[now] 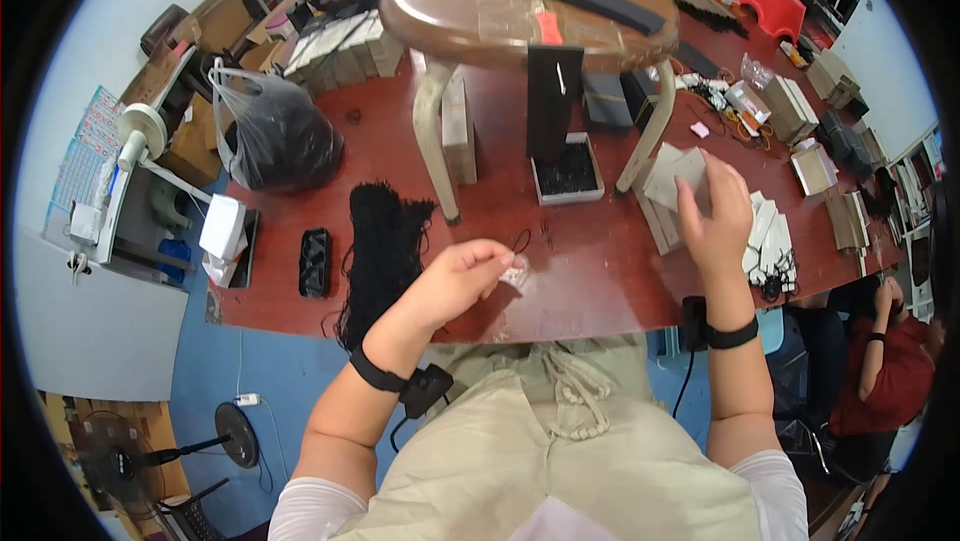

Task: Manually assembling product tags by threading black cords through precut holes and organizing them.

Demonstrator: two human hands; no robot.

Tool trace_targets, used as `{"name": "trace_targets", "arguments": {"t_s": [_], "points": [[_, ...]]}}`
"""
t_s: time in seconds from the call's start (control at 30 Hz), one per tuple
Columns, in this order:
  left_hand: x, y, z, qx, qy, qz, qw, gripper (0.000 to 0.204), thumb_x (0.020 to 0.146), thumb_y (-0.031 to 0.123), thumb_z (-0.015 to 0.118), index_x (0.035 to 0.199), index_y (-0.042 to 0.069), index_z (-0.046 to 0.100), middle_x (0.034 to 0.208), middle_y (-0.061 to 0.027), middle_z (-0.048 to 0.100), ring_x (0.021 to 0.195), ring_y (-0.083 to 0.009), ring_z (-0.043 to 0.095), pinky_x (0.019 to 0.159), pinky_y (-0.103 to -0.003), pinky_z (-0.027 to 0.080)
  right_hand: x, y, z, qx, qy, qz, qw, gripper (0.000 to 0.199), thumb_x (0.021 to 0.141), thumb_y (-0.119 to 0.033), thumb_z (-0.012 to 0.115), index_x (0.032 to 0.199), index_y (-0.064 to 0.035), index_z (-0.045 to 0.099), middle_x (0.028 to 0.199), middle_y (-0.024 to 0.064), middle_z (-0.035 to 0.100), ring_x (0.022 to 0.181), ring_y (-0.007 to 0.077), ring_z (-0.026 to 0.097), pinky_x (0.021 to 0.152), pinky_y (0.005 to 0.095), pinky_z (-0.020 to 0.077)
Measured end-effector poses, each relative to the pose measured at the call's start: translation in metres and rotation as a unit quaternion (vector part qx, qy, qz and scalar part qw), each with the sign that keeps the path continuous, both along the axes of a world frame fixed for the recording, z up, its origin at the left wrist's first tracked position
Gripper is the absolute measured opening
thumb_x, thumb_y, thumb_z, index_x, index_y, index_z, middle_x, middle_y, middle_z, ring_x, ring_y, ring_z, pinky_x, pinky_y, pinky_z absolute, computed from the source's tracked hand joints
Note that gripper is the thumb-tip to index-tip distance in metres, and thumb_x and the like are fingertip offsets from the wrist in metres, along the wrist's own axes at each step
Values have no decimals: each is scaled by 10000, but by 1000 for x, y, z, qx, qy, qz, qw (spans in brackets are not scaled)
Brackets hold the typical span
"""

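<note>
Over the table's near edge, my left hand [465, 276] is closed in a pinch on a thin black cord [522, 238], whose loop sticks up past the fingertips. A small clear and whitish piece [517, 272] shows just beside those fingertips; whether it hangs from the cord I cannot tell. My right hand [716, 211] is at a stack of pale grey cards [674, 177], thumb and fingers apart at its right edge. Beneath the cards stands a light box [660, 224]. Left of my left hand lies a bundle of black cords [385, 251].
A wooden stool [440, 1] stands on the red table [480, 206], a box of black pieces [568, 173] below it. White strips [770, 241] lie right; a black tray [315, 263] and a filled plastic bag [275, 131] left. Another person [885, 371] sits at right.
</note>
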State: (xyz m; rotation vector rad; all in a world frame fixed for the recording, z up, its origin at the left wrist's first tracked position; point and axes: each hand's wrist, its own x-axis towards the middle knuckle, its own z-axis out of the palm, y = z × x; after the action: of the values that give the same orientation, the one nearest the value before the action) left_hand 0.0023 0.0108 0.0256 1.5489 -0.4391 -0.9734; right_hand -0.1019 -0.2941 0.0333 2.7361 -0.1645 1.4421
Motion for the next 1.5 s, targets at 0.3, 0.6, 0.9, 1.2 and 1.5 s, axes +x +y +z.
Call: {"name": "trace_targets", "arguments": {"t_s": [0.3, 0.6, 0.9, 1.2, 1.5], "points": [[-4, -6, 33, -66, -22, -10, 998, 185, 950, 193, 532, 986, 34, 621, 693, 67, 481, 586, -8, 376, 520, -167, 305, 45, 100, 85, 363, -3, 385, 849, 199, 816, -17, 626, 1010, 3, 587, 804, 124, 598, 689, 229, 584, 619, 300, 459], [-6, -8, 126, -206, -219, 2, 954, 174, 945, 136, 540, 1002, -9, 617, 858, -14, 617, 708, -29, 517, 603, -176, 437, 57, 116, 75, 456, -52, 411, 788, 121, 866, -30, 611, 973, 11, 572, 783, 65, 636, 630, 104, 595, 554, 236, 470], [12, -26, 128, -262, -206, 25, 943, 180, 945, 156, 543, 984, -3, 620, 812, 38, 581, 653, -15, 482, 545, -184, 398, 64, 118, 71, 469, -6, 410, 783, 96, 891, -52, 598, 941, 13, 547, 723, 43, 614, 612, 59, 553, 523, 211, 434], [27, -38, 83, -139, -386, 160, 898, 166, 891, 140, 595, 922, -19, 634, 661, -57, 582, 587, -73, 485, 538, -247, 408, 72, 116, 60, 476, -26, 338, 812, 158, 839, -89, 665, 867, 0, 538, 709, 36, 574, 609, 74, 541, 535, 231, 436], [9, -45, 111, -178, -602, 208, 750, 79, 815, 26, 617, 886, -3, 635, 670, -121, 580, 557, -248, 559, 511, -323, 445, 78, 115, 53, 414, -19, 350, 840, 166, 798, -62, 690, 879, -12, 554, 768, 55, 587, 641, 132, 573, 565, 268, 465]]}}
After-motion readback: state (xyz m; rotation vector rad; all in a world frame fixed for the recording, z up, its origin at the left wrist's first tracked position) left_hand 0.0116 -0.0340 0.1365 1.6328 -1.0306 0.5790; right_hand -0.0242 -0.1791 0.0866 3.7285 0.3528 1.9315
